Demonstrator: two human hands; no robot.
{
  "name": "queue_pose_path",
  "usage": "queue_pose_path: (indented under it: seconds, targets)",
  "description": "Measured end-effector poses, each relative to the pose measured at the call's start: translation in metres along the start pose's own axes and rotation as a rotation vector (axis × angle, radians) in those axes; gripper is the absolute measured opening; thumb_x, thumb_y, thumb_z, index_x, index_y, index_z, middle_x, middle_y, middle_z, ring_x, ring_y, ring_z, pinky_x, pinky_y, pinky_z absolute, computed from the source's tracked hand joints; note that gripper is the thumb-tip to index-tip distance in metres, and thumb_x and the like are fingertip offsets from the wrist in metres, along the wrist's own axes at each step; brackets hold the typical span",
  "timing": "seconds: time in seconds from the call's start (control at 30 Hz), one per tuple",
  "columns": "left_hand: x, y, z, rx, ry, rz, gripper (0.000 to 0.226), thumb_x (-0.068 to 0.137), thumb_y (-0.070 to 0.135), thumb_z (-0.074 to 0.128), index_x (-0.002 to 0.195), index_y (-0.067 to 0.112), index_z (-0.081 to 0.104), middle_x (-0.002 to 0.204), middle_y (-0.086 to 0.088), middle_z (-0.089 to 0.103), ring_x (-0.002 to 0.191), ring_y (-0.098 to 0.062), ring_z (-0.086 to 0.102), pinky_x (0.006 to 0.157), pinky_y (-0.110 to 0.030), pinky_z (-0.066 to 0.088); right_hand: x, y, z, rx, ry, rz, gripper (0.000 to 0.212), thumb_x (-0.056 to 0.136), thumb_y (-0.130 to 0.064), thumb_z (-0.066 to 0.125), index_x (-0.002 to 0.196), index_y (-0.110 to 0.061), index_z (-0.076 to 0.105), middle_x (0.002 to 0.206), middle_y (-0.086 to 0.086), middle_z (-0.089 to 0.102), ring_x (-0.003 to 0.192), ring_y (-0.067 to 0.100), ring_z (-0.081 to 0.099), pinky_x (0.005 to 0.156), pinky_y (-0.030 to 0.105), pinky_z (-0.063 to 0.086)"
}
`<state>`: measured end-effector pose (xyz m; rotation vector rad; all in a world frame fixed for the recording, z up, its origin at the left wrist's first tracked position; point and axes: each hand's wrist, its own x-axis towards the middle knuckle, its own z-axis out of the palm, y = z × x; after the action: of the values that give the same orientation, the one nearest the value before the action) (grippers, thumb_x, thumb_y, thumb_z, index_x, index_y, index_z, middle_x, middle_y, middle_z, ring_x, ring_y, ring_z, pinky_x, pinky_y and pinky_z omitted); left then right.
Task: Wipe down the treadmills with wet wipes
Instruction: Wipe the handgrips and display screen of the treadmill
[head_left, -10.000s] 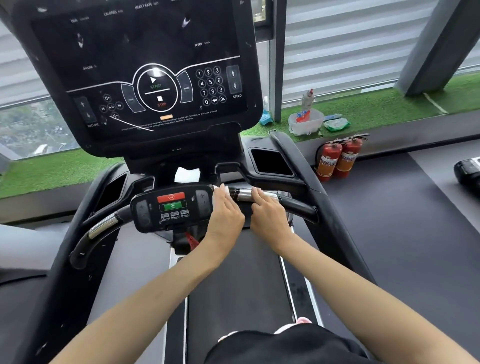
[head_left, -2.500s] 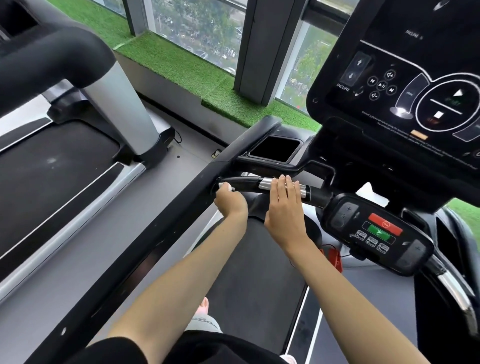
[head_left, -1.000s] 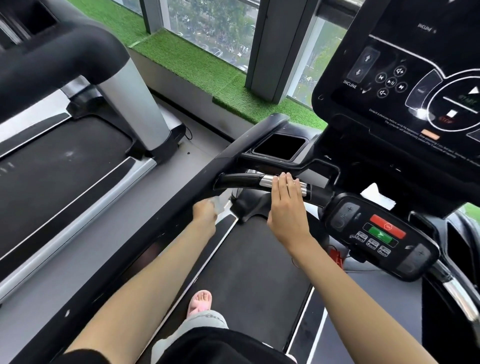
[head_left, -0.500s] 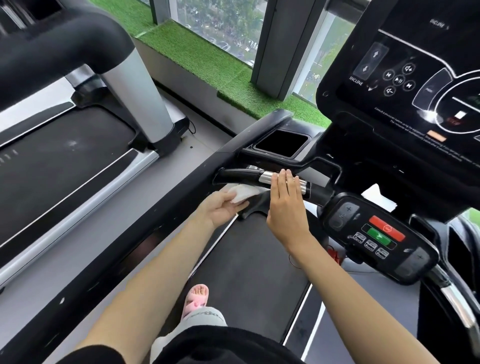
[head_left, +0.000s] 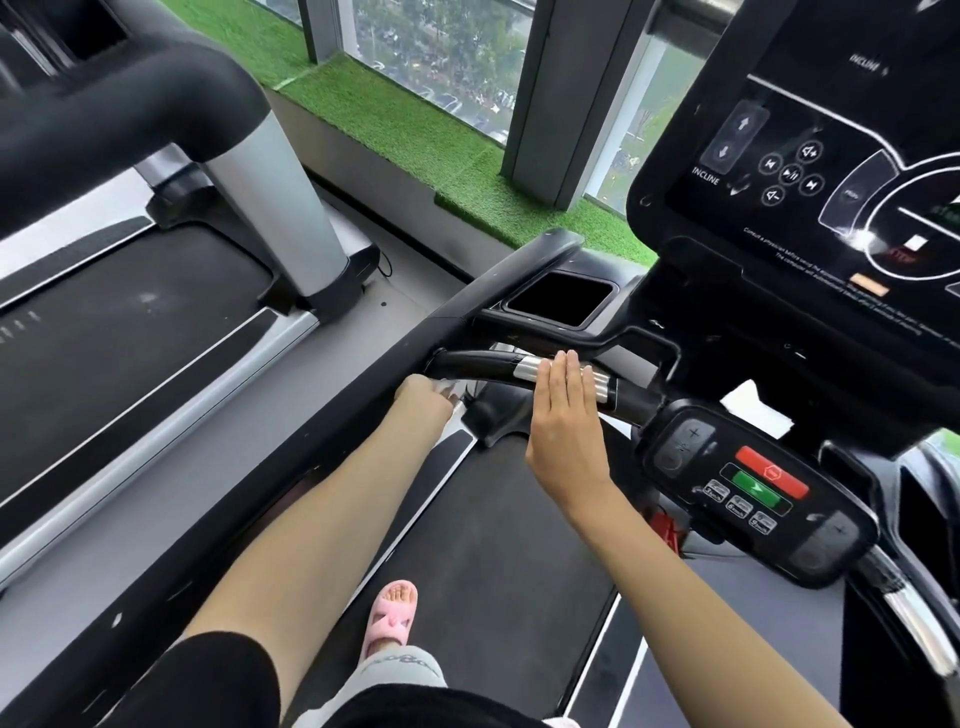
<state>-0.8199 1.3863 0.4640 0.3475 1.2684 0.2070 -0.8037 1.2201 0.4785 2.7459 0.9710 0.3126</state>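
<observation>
I stand on a black treadmill with its belt (head_left: 498, 530) under me. My left hand (head_left: 423, 402) is closed on a white wet wipe (head_left: 451, 387), only a sliver of it showing, pressed low against the inner side of the left side rail (head_left: 363, 410), just under the left end of the front handlebar (head_left: 478, 364). My right hand (head_left: 563, 415) lies flat, fingers together, over the handlebar's silver grip sensor (head_left: 530, 368). It holds nothing.
The control pod with red and green buttons (head_left: 753, 488) sits right of my right hand, the big console screen (head_left: 831, 171) above it. A folded white wipe (head_left: 753, 405) rests behind the pod. A second treadmill (head_left: 130, 322) stands to the left, across a grey floor strip.
My left hand slid off the handlebar's left end, dropped toward the side rail, and now presses the wipe under the bar's end. My right hand has stayed on the silver grip.
</observation>
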Motion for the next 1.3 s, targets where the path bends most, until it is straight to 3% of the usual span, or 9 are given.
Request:
queue_pose_path:
  seconds: [0.1, 0.3, 0.43, 0.57, 0.67, 0.83, 1.03, 1.2, 1.3]
  targets:
    - [-0.002, -0.004, 0.006, 0.105, -0.102, -0.028, 0.027, 0.098, -0.007, 0.022, 0.116, -0.017, 0.039, 0.113, -0.03, 0.053, 0.101, -0.038, 0.057, 0.108, -0.046, 0.035, -0.001, 0.0, -0.003, -0.025, -0.018, -0.001, 0.065, 0.072, -0.008, 0.045, 0.134, 0.013, 0.045, 0.137, 0.033, 0.046, 0.133, 0.044, 0.04, 0.115, 0.05, 0.023]
    - [-0.018, -0.029, 0.014, 0.146, -0.231, -0.046, 0.047, 0.092, -0.016, 0.022, 0.139, -0.014, 0.026, 0.139, -0.029, 0.041, 0.127, -0.045, 0.045, 0.108, -0.057, 0.033, -0.006, 0.007, -0.014, 0.098, -0.016, -0.016, 0.067, 0.065, -0.006, 0.062, 0.129, 0.012, 0.052, 0.135, 0.03, 0.051, 0.13, 0.04, 0.047, 0.11, 0.047, 0.032]
    - [-0.039, -0.04, 0.016, 0.155, -0.362, -0.063, 0.038, 0.095, -0.012, 0.03, 0.132, -0.013, 0.035, 0.14, -0.03, 0.039, 0.131, -0.043, 0.041, 0.104, -0.054, 0.038, -0.019, 0.015, -0.024, 0.137, 0.005, -0.047, 0.061, 0.071, -0.009, 0.037, 0.126, 0.011, 0.055, 0.134, 0.028, 0.052, 0.127, 0.038, 0.05, 0.107, 0.047, 0.034]
    - [-0.061, -0.038, 0.005, 0.246, -0.597, -0.079, 0.027, 0.098, -0.006, 0.031, 0.116, -0.013, 0.051, 0.099, -0.025, 0.066, 0.107, -0.036, 0.056, 0.094, -0.046, 0.044, -0.03, 0.027, -0.026, 0.147, -0.005, 0.069, 0.068, 0.069, -0.011, 0.024, 0.124, 0.012, 0.057, 0.132, 0.029, 0.054, 0.127, 0.039, 0.051, 0.107, 0.05, 0.032]
    - [-0.056, -0.018, -0.006, 0.276, -0.678, 0.125, 0.031, 0.099, -0.003, 0.034, 0.123, -0.004, 0.054, 0.098, -0.013, 0.069, 0.093, -0.025, 0.062, 0.086, -0.036, 0.05, -0.039, 0.037, -0.025, 0.128, 0.016, 0.111, 0.064, 0.068, -0.009, 0.04, 0.128, 0.011, 0.054, 0.134, 0.027, 0.052, 0.13, 0.037, 0.048, 0.114, 0.048, 0.027]
    - [-0.024, -0.003, -0.012, 0.897, -0.232, 0.962, 0.026, 0.1, 0.018, 0.047, 0.113, 0.01, 0.069, 0.111, -0.006, 0.067, 0.105, -0.023, 0.059, 0.09, -0.03, 0.046, -0.044, 0.042, -0.022, 0.076, -0.004, 0.129, 0.065, 0.068, -0.008, 0.043, 0.13, 0.011, 0.052, 0.135, 0.028, 0.051, 0.131, 0.039, 0.046, 0.116, 0.048, 0.008]
    - [-0.014, -0.08, 0.005, 1.188, -0.254, 1.248, 0.032, 0.1, 0.004, 0.035, 0.125, 0.015, 0.052, 0.124, -0.01, 0.057, 0.101, -0.036, 0.059, 0.081, -0.039, 0.046, -0.037, 0.044, -0.023, 0.044, 0.025, 0.112, 0.065, 0.062, -0.007, 0.068, 0.123, 0.011, 0.058, 0.126, 0.028, 0.059, 0.122, 0.038, 0.055, 0.118, 0.051, 0.015]
    - [-0.047, -0.079, -0.007, 1.204, -0.833, 1.301, 0.047, 0.097, -0.005, 0.041, 0.137, 0.016, 0.053, 0.137, 0.006, 0.05, 0.132, -0.009, 0.043, 0.112, -0.021, 0.03, -0.039, 0.048, -0.018, 0.064, 0.072, 0.094, 0.063, 0.064, -0.002, 0.063, 0.124, 0.012, 0.056, 0.128, 0.028, 0.057, 0.124, 0.038, 0.053, 0.117, 0.047, 0.01]
    - [-0.039, -0.051, -0.009, 0.996, -0.512, 1.385, 0.045, 0.097, -0.004, 0.039, 0.135, 0.014, 0.055, 0.137, 0.002, 0.055, 0.131, -0.011, 0.046, 0.112, -0.019, 0.027, -0.039, 0.052, -0.017, 0.075, 0.07, 0.082, 0.065, 0.064, -0.003, 0.065, 0.127, 0.011, 0.055, 0.131, 0.027, 0.056, 0.126, 0.036, 0.052, 0.117, 0.049, 0.014]
